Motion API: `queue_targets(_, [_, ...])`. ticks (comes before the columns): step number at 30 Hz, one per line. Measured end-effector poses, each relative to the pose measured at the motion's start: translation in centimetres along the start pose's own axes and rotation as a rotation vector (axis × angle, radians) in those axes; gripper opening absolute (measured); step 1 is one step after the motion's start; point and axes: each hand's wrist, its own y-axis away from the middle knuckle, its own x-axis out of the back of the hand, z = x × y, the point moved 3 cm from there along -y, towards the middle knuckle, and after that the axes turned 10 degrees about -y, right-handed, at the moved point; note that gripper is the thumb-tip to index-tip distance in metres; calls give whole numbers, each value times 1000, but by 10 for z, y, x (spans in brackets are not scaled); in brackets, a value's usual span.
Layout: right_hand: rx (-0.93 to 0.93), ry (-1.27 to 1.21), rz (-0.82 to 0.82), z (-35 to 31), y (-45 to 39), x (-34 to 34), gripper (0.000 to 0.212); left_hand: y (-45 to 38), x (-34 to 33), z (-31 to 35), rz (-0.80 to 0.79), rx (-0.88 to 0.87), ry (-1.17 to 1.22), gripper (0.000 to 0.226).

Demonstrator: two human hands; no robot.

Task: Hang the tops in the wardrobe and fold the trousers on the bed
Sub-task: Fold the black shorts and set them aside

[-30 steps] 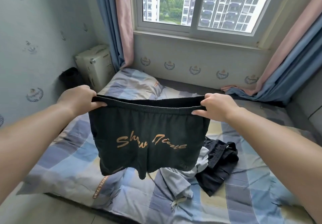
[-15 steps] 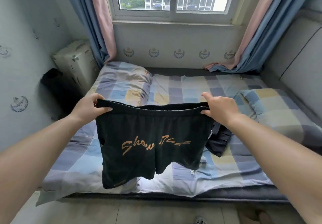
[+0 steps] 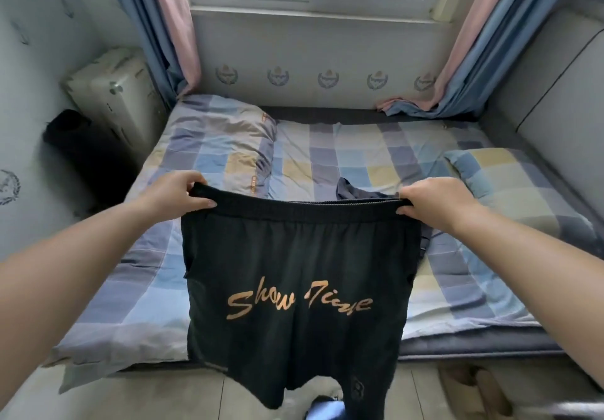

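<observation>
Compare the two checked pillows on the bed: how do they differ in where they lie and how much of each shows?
The left pillow lies by the corner near the window, all in view; the right pillow lies by the padded headboard, partly hidden behind the right hand. The left pillow looks plumper and more creased, the right pillow flatter. Both share the sheet's blue, yellow and grey check.

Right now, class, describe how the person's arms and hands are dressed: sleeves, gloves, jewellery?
Both forearms are bare, no sleeves showing. The left hand and right hand wear no gloves; no rings, watch or bracelets show. The fingers are uncovered.
</observation>
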Motion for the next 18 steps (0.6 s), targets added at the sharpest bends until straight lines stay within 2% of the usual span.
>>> queue_targets(6, [21,83,-166,3,-64,-93,28,-62,-90,1,-46,63,-69,19])
queue_targets(11, [-27,-36,-214,19,-139,-180,27,-143,-170,-9,26,112,-138,23])
queue_targets(15, [-161,-96,-198,32,-208,-257,25,-232,-232,-20,70,72,-200,25])
queue_targets(18, [-373,-236,-134,39,-250,-316,24,-293,-278,-31,133,80,-200,22])
